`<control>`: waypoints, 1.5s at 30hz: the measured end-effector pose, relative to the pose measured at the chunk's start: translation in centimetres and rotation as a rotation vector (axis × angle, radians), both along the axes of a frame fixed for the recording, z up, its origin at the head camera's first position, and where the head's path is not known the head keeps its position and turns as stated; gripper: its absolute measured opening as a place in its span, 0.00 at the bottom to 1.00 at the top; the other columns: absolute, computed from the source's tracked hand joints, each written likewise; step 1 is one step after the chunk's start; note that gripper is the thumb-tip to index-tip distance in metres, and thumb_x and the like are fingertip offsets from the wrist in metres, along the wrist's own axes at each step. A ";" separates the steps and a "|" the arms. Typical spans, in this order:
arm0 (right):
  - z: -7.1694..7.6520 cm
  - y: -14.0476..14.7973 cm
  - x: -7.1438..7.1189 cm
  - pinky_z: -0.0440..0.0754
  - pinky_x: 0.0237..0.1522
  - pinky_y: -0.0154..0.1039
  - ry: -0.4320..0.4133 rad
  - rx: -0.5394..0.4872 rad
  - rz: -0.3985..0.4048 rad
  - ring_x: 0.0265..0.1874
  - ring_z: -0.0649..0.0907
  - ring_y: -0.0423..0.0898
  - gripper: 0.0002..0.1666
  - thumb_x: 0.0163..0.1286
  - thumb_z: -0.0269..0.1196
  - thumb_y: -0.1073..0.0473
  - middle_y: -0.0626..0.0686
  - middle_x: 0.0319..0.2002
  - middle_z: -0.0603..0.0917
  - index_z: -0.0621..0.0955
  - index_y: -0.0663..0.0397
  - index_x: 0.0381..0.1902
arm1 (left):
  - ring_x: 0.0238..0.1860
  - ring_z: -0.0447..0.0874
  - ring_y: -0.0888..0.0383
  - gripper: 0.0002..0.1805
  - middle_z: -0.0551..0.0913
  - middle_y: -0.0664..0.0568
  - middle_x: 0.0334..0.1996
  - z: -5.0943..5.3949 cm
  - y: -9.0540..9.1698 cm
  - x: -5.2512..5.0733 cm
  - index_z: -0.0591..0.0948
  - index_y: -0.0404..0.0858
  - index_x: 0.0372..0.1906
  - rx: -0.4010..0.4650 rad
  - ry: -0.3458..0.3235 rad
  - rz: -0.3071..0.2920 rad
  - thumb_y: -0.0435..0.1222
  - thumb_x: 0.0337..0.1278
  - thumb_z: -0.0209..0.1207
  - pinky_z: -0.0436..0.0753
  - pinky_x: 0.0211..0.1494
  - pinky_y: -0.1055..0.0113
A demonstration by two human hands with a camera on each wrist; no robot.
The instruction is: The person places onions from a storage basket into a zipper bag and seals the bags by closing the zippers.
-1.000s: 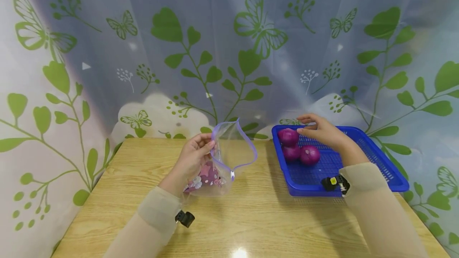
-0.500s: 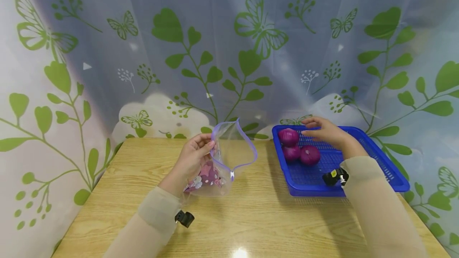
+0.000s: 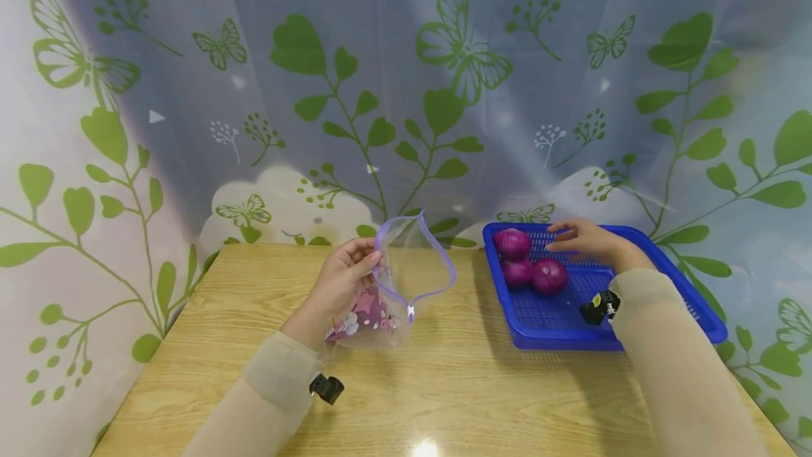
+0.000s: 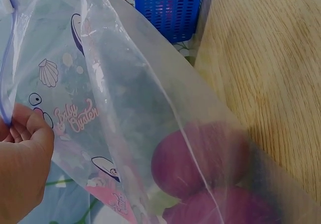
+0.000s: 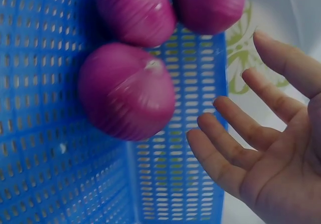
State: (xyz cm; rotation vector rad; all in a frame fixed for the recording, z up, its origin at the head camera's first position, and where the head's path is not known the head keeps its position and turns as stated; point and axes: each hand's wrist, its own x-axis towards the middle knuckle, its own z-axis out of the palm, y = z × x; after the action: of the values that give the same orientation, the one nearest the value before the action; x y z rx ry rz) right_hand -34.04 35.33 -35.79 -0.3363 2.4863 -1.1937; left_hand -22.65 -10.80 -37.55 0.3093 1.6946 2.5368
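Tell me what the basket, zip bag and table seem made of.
The basket: probably moulded blue plastic, slightly shiny, from its even rows of slots and rounded rim.
The zip bag: likely thin, glossy plastic film, being see-through, creased and streaked with highlights.
The table: wood or wood-look laminate; it shows pale grain and a bright reflection.

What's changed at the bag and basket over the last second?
The right hand has moved rightward, farther from the three onions in the blue basket; it holds nothing. The left hand still pinches the open bag by its edge; onions and basket stayed put.
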 end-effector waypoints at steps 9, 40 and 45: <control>-1.8 1.2 -0.5 0.66 0.66 0.67 -0.153 0.010 -0.020 0.69 0.63 0.72 0.43 0.72 0.64 0.55 0.75 0.70 0.61 0.57 0.69 0.73 | 0.34 0.79 0.61 0.08 0.80 0.53 0.35 -0.1 0.0 -0.1 0.76 0.36 0.49 -0.008 0.007 0.000 0.24 0.72 0.51 0.80 0.38 0.73; -4.8 1.4 -0.8 0.77 0.59 0.62 -0.282 -0.045 -0.029 0.65 0.68 0.69 0.49 0.65 0.70 0.63 0.76 0.66 0.59 0.55 0.66 0.75 | 0.34 0.79 0.61 0.08 0.80 0.53 0.35 0.0 0.4 0.1 0.76 0.34 0.50 -0.030 -0.016 0.023 0.24 0.72 0.52 0.78 0.34 0.74; -4.9 1.2 -1.0 0.77 0.58 0.61 -0.314 -0.043 -0.040 0.64 0.68 0.68 0.51 0.62 0.71 0.66 0.75 0.65 0.57 0.55 0.64 0.76 | 0.34 0.79 0.61 0.08 0.80 0.53 0.35 0.0 0.4 0.1 0.76 0.33 0.50 -0.021 -0.013 0.020 0.24 0.71 0.52 0.78 0.34 0.74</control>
State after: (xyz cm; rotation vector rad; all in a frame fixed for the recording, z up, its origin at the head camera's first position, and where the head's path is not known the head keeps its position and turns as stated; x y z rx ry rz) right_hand -35.05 36.58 -40.68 -0.1001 2.2090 -1.2139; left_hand -22.52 -10.36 -37.59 0.2749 1.7270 2.5278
